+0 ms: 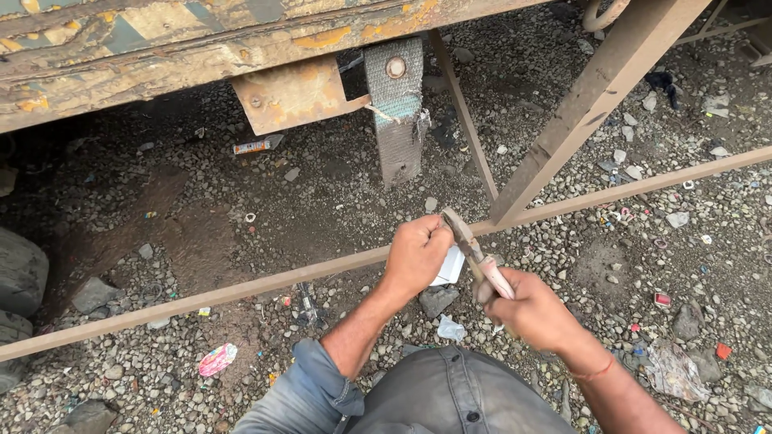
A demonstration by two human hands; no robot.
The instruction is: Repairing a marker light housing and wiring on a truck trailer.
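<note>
Here, at the far left of the frame, a dark tyre [20,277] rests on the gravel [241,209] under the rusted vehicle frame [161,56]. Centre frame, the left hand [416,255] is fisted tight over the thin rusty bar [241,288], a white scrap [449,267] showing beneath it. Just right, the right hand [537,312] is wrapped closed around the pliers [474,253], nose at the left fist; judged best practice: steady the bar, square the nose before squeezing.
</note>
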